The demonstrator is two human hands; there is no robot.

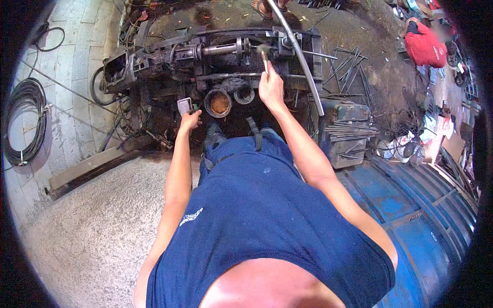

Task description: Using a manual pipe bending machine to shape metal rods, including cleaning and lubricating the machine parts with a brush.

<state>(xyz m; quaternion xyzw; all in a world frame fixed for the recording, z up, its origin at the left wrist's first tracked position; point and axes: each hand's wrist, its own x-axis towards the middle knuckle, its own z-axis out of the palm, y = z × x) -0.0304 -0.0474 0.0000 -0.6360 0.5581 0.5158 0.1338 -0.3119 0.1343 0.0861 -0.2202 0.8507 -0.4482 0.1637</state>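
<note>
A small brush (265, 57) with a pale handle is in my right hand (271, 88), the fingers closed round it. Its bristles point away from me over a greasy machine (215, 50) with a horizontal shaft and clamps. My left hand (191, 120) is at the machine's near side, beside a light grey box-like part (185, 106) with something green at its edge. Its fingers look curled, and what they grip is hidden. Between my hands, at the near side, sit a round can (219, 103) with brownish contents and a smaller can (244, 94).
A long metal bar (300, 54) slants across the machine's right end. Thin rods (354, 69) lie on the floor, and more rest on a metal box (346, 115). Coiled cable (25, 123) lies at left. A person in red (425, 46) is at far right; another person's feet show at top.
</note>
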